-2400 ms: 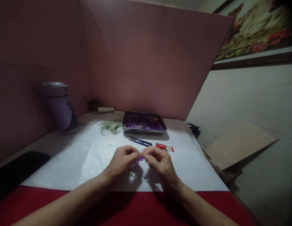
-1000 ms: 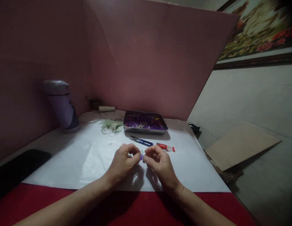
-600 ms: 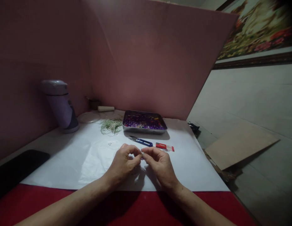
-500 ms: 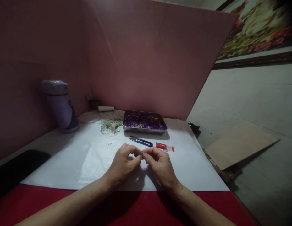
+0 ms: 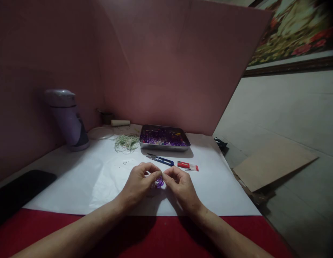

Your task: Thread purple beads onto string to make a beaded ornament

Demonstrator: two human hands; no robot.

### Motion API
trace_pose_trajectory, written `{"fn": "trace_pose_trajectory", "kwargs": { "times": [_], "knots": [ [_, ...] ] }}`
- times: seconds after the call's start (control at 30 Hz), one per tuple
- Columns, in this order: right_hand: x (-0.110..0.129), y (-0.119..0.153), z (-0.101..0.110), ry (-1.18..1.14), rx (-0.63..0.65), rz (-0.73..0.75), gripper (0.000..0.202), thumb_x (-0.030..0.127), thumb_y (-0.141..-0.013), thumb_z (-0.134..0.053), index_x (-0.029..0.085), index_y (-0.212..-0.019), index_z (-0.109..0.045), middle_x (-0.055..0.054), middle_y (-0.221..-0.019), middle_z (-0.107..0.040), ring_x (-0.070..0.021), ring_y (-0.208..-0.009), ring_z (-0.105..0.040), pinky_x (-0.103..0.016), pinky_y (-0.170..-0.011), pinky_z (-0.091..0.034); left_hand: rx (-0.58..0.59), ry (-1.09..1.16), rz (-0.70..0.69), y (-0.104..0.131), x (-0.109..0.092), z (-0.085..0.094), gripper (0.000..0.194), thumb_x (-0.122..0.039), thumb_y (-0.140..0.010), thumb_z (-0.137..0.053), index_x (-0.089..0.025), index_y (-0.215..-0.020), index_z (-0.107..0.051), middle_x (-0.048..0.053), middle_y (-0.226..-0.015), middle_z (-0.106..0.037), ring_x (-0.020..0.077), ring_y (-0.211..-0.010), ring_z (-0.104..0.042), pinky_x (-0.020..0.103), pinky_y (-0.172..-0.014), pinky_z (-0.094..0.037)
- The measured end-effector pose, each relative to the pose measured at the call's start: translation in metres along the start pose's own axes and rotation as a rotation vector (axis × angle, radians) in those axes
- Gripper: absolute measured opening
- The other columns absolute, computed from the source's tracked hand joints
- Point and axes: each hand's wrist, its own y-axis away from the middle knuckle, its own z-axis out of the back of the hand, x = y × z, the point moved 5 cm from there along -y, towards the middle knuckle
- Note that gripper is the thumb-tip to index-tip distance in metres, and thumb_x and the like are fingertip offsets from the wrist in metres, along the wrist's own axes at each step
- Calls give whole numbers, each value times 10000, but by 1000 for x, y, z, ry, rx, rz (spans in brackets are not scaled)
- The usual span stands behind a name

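My left hand [image 5: 139, 181] and my right hand [image 5: 182, 184] meet over the white paper, thumbs and forefingers pinched together. A small piece of shiny purple beads [image 5: 159, 182] hangs just below the joined fingertips. Its upper end, and any thread in it, is hidden by the fingers. Just beyond my hands lie blue-handled thread snips [image 5: 163, 161] and a small red and clear packet [image 5: 187, 166]. Farther back stands a metal tray [image 5: 164, 147] filled with purple beads.
Left of the tray lies a tangle of pale green thread [image 5: 126, 142], with a few tiny clear bits [image 5: 124, 163] nearer me. A purple bottle [image 5: 68, 123] stands at the left, and a dark flat object [image 5: 23, 190] lies at the left edge. Pink panels [image 5: 161, 71] enclose the back.
The purple beaded piece now shows beneath my fingertips, where it was hidden before. Both hands stay pinched together in nearly the same place. The view has shifted slightly.
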Motion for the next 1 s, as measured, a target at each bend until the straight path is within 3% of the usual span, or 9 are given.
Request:
{"fn": "trace_pose_trajectory", "kwargs": {
  "times": [0.1,0.37,0.87,1.0],
  "knots": [
    [0,0,0,-44,2,-24,162,295,-738,-632,150,-675,-597,-12,-645,-594,-137,-617,-525,-263,-597,-430,-49,-73,-10,-1,0,3,137,-262,-733,-563,-148,-683,-621,18,-666,-601,117,-539,-522,225,-519,-411],
    [-2,0,-3,-256,12,-112,158,286,-736,-652,146,-711,-585,-34,-675,-661,-115,-559,-545,-248,-543,-436,-83,12,68,-4,11,5,140,-291,-715,-563,-161,-664,-575,-18,-576,-565,115,-472,-513,211,-448,-376],
    [-6,-3,3,-171,-78,-87,125,268,-722,-637,155,-712,-584,1,-619,-624,-99,-520,-512,-210,-478,-412,-63,-356,32,-7,13,6,152,-227,-722,-496,-163,-639,-605,21,-623,-600,152,-602,-526,257,-566,-380],
    [-3,-2,3,-99,-83,-45,114,263,-737,-608,162,-700,-573,14,-617,-600,-106,-537,-512,-219,-502,-420,-123,-402,-88,-2,1,8,151,-186,-728,-493,-155,-756,-637,41,-751,-624,152,-665,-530,271,-627,-398]
  ]
}}
